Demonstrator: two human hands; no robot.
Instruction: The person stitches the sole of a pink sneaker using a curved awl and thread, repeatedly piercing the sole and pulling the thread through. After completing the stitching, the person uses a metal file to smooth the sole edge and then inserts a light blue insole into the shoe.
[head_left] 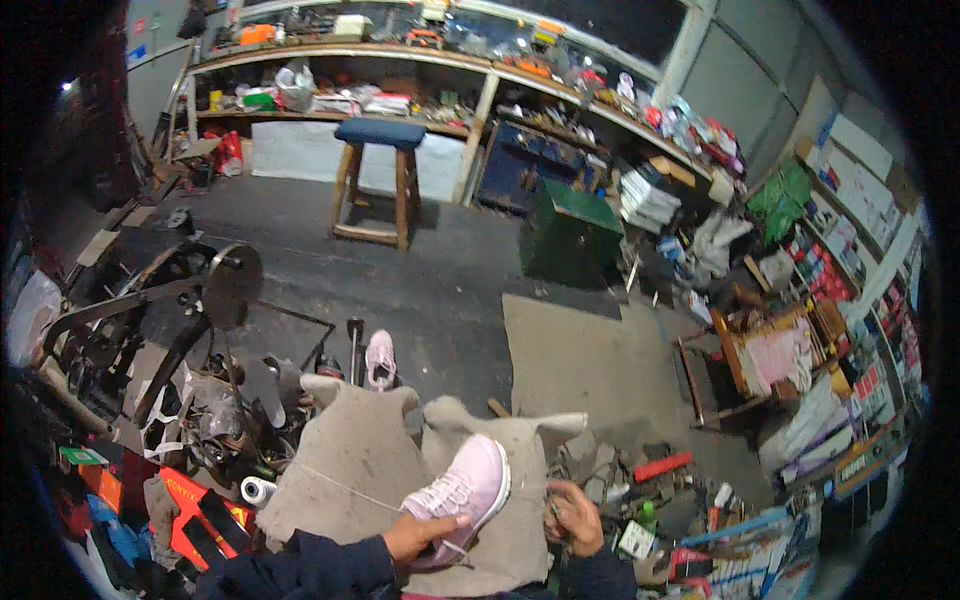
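Head view: left hand (420, 535) clamps pink sneaker (462, 492); right hand (575, 515) pinches something small, likely needle; taut thread (340, 483) may snap or prick fingers.

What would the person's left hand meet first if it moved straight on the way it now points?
The left hand points right, already gripping the pink shoe. Beyond that, it would likely meet the right hand, though depth is unclear.

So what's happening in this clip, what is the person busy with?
A person sits in a cluttered workshop with a pink sneaker over a grey cloth on their lap. The left hand grips the shoe from below, toe pointing up and away. The right hand is beside the shoe, fingers curled around something too small to make out. A thin thread runs across the cloth. A second pink sneaker lies on the floor ahead.
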